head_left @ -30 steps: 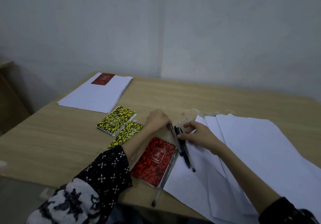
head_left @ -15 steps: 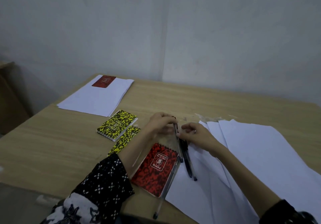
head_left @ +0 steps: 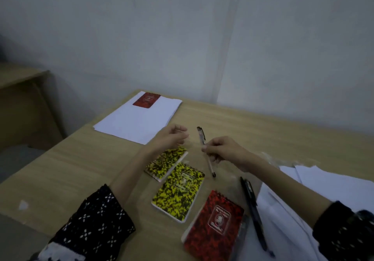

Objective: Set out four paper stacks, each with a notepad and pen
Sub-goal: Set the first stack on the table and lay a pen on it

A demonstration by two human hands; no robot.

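Observation:
My right hand point(head_left: 224, 152) grips a clear pen with a black cap point(head_left: 202, 137), held up above the table. My left hand point(head_left: 172, 138) hovers beside it with curled fingers and holds nothing. Below lie two yellow-black notepads point(head_left: 179, 192) point(head_left: 165, 164) and a red notepad point(head_left: 215, 227). Dark pens point(head_left: 253, 210) rest at the edge of loose white sheets point(head_left: 293, 210) on the right. At the far left corner a neat paper stack point(head_left: 139, 121) carries a red notepad point(head_left: 146, 100).
The wooden table point(head_left: 60, 175) ends close to a grey wall. Another wooden surface point(head_left: 18, 76) stands lower at the left. A crumpled clear wrapper point(head_left: 271, 159) lies by my right forearm. A small white scrap point(head_left: 23, 205) sits near the table's front-left edge.
My right hand has lifted one pen off the table, away from the other pens. My left hand has let go and moved up and left. The view has shifted.

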